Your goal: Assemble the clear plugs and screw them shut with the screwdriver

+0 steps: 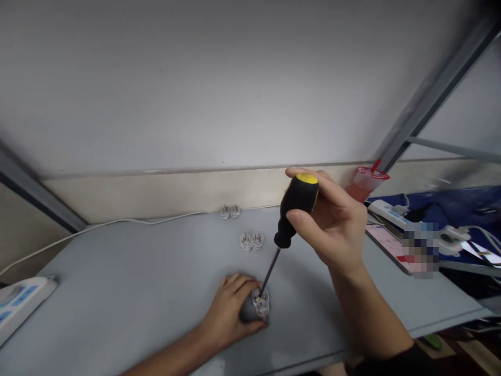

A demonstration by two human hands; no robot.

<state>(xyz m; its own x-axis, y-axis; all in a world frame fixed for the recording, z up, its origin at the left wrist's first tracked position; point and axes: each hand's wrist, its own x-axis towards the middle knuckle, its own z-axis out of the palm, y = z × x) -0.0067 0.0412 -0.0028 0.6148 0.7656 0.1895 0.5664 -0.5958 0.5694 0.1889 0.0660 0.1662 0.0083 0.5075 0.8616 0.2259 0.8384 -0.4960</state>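
Note:
My left hand (pixel 229 308) rests on the grey tabletop and grips a grey electrical plug (pixel 256 308) with a transparent head. My right hand (pixel 332 222) holds a screwdriver (pixel 299 206) upright in its fingers. The handle is black with a yellow cap, and the thin black shaft runs down to the plug's transparent face, its tip touching there. Farther back lie transparent plug pieces (pixel 246 241) in a pair, with a similar pair (pixel 230 211) near the wall.
A white cable (pixel 136 222) runs along the table's back edge. A white power strip (pixel 23 305) sits at the left edge. To the right are a red drink cup (pixel 366 183), another power strip (pixel 387 214), a phone (pixel 385 245) and a metal shelf post (pixel 434 89).

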